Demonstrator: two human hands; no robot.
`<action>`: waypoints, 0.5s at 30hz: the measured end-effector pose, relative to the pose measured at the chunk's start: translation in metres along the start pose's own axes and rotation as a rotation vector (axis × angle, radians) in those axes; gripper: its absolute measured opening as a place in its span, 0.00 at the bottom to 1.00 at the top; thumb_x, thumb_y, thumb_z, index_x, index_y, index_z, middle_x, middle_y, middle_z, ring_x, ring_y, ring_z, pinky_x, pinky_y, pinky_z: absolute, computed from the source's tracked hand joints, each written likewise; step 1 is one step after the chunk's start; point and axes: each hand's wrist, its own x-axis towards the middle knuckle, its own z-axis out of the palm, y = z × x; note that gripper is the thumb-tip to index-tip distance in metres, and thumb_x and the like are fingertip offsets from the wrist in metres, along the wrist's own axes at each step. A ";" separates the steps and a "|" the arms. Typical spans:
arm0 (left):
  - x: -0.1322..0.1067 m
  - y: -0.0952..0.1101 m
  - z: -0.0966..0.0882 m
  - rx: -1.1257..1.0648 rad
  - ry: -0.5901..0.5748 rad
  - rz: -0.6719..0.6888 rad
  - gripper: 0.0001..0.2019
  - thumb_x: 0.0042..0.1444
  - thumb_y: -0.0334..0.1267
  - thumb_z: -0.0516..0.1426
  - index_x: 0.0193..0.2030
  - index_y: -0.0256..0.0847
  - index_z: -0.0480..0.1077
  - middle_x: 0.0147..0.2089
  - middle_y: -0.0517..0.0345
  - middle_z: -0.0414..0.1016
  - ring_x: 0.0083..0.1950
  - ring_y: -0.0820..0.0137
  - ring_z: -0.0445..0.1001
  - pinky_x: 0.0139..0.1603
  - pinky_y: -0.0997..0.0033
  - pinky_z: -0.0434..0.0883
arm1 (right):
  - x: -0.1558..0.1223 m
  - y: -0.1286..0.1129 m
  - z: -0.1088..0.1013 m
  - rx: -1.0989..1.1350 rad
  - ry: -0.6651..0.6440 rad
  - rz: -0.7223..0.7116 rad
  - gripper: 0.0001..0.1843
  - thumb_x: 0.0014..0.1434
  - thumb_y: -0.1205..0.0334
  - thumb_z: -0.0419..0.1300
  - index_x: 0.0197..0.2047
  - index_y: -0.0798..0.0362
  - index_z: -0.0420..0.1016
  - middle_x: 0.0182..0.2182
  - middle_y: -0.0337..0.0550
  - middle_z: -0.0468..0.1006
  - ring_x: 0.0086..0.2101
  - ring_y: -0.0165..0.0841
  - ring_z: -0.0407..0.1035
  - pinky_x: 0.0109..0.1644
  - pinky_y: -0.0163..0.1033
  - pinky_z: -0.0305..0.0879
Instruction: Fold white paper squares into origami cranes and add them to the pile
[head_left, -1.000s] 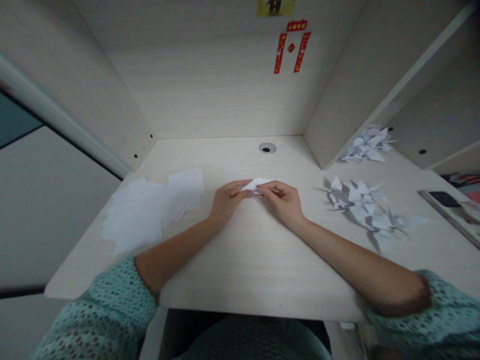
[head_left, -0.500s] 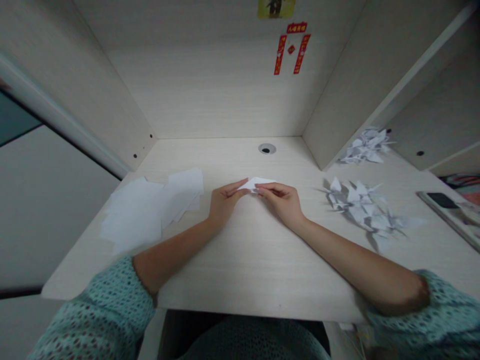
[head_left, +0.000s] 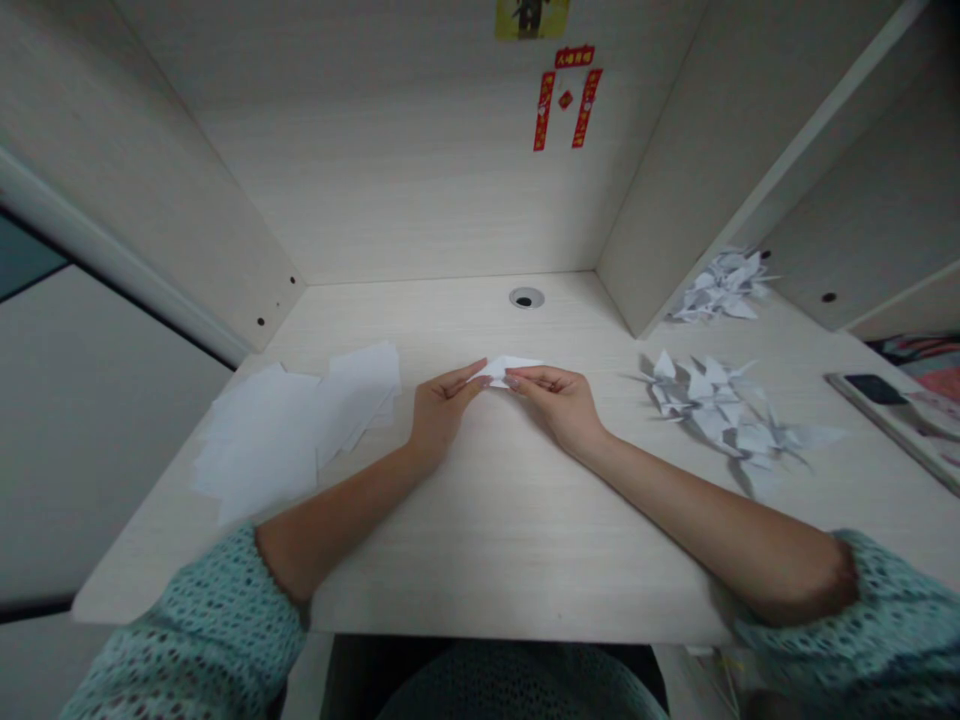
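Between my two hands, at the middle of the desk point(head_left: 465, 540), is a small folded piece of white paper point(head_left: 501, 370). My left hand point(head_left: 444, 403) pinches its left end between thumb and fingers. On the right side, my right hand point(head_left: 556, 396) grips it with thumb and forefinger, the other fingers curled. Both hands hide part of the paper, so its exact folds are hard to make out. Loose white paper sheets point(head_left: 262, 435) lie spread to the left of my left hand. Right of my right hand sits a pile of folded paper cranes point(head_left: 712, 400).
A second heap of folded white paper point(head_left: 724, 287) lies behind, beside the upright divider point(head_left: 667, 200). At the far right a phone point(head_left: 876, 390) rests on a flat pale object. A round cable hole point(head_left: 526, 298) is set near the back panel point(head_left: 420, 180).
The view has shifted slightly, so the scene sits a little further left. My hands keep hold of the folded paper, with only slight finger movement.
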 end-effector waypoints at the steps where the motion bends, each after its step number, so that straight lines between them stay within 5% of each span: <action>1: 0.000 0.000 0.000 -0.001 -0.003 -0.003 0.20 0.44 0.43 0.66 0.46 0.42 0.77 0.46 0.52 0.80 0.48 0.63 0.76 0.53 0.64 0.69 | 0.000 0.000 0.000 0.006 0.002 0.003 0.10 0.44 0.57 0.70 0.31 0.51 0.82 0.31 0.43 0.83 0.30 0.32 0.74 0.38 0.39 0.69; 15: 0.000 0.002 0.000 -0.018 -0.047 -0.031 0.20 0.45 0.41 0.66 0.46 0.41 0.77 0.44 0.53 0.80 0.44 0.66 0.76 0.49 0.67 0.70 | 0.000 -0.001 0.002 0.039 0.022 0.036 0.10 0.43 0.56 0.70 0.30 0.51 0.81 0.28 0.42 0.82 0.28 0.31 0.73 0.36 0.38 0.68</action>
